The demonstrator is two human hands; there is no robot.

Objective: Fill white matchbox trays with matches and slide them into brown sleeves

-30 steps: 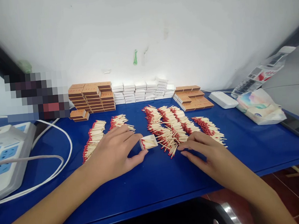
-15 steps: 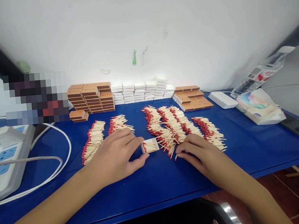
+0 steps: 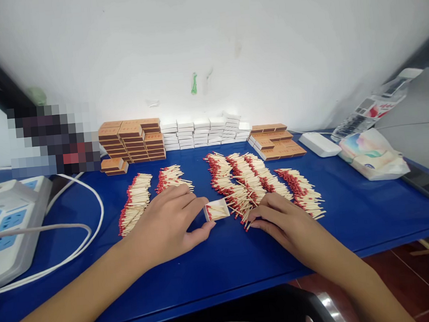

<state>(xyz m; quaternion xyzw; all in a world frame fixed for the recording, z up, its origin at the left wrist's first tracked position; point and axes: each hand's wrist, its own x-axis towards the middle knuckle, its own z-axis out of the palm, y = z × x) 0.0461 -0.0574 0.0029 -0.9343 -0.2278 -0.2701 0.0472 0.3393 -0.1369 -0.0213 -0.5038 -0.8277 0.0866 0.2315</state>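
Note:
Between the thumb and fingers of my left hand (image 3: 175,222) is the left end of a small white matchbox tray (image 3: 218,210). Several red-tipped matches lie inside the tray. My right hand (image 3: 279,215) has its thumb and fingers pinched together at the near edge of the middle match pile (image 3: 240,178); matches are at the fingertips. The right end of the tray touches or nearly touches loose matches of that pile. Other rows of matches lie at the left (image 3: 135,200), behind my left hand (image 3: 173,177), and at the right (image 3: 302,191).
Along the wall stand stacked orange matchboxes (image 3: 134,143), white trays (image 3: 200,132) and more orange boxes (image 3: 282,145). A white box (image 3: 320,144), tissue pack (image 3: 373,154) and plastic bottle (image 3: 373,107) are at right. A power strip (image 3: 13,223) with cables sits left on the blue table (image 3: 210,281).
My right hand's fingertips have moved slightly left along the near edge of the middle pile. My left hand still holds the tray, and the view has shifted a little.

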